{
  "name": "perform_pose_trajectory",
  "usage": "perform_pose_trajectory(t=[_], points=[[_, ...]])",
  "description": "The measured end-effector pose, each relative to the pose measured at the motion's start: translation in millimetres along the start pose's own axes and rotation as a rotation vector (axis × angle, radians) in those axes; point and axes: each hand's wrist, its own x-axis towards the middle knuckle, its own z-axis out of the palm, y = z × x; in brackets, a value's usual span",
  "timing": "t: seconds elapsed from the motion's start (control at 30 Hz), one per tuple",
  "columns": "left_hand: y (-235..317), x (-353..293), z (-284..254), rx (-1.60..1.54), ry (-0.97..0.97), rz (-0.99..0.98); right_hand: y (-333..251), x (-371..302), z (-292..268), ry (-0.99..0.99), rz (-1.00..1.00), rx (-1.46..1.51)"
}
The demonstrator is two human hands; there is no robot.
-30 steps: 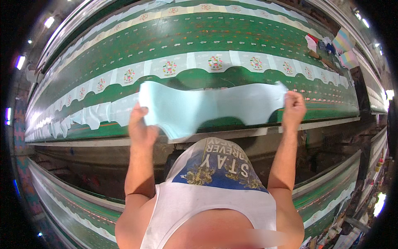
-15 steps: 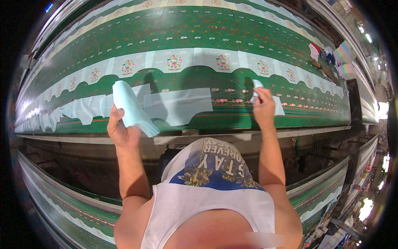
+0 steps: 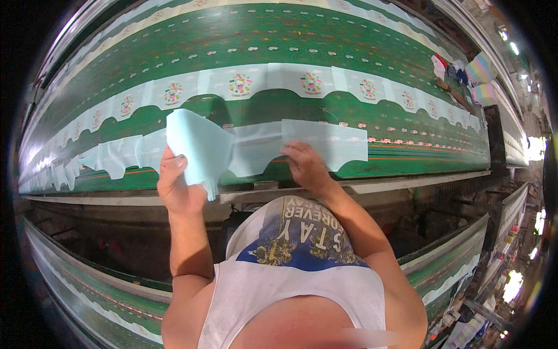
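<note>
In my left hand (image 3: 181,183) I grip a folded bundle of light blue fabric pieces (image 3: 200,148), thumb on its near side, held above the green table. A pale blue cut fabric piece (image 3: 334,142) with a curved near edge lies flat to the right. My right hand (image 3: 308,166) is over that piece's left end, fingers loosely out and slightly blurred; whether they press on the cloth I cannot tell. Beside it lies another plain blue piece (image 3: 256,142), partly behind the bundle. Further left, rumpled blue pieces (image 3: 119,154) continue the row.
Beyond, a row of printed fabric pieces (image 3: 240,84) runs along the long green table (image 3: 261,49). Small printed marks dot its surface. A pale rail (image 3: 372,185) edges the near side. Coloured cloths (image 3: 481,70) lie at the far right. Another green table (image 3: 104,296) stands behind me.
The fabric piece from my right hand now lies flat, overlapping the right end of the earlier piece. My right hand has moved left. The bundle in my left hand has tilted and fanned wider.
</note>
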Motion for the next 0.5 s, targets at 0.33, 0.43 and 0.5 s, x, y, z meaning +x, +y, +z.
perform_pose_trajectory(t=[0.33,0.43,0.5], points=[[-122.0,-8.1,90.4,0.373,-0.019,-0.178,-55.5,13.0,-117.6,0.082,0.246,0.874],[-164.4,-8.2,123.7,0.391,-0.050,-0.164,-31.7,-6.8,-141.9,0.155,0.352,0.742],[-189.0,-3.8,131.0,0.386,-0.024,-0.177,-6.4,-20.9,-160.6,0.253,0.405,0.804]])
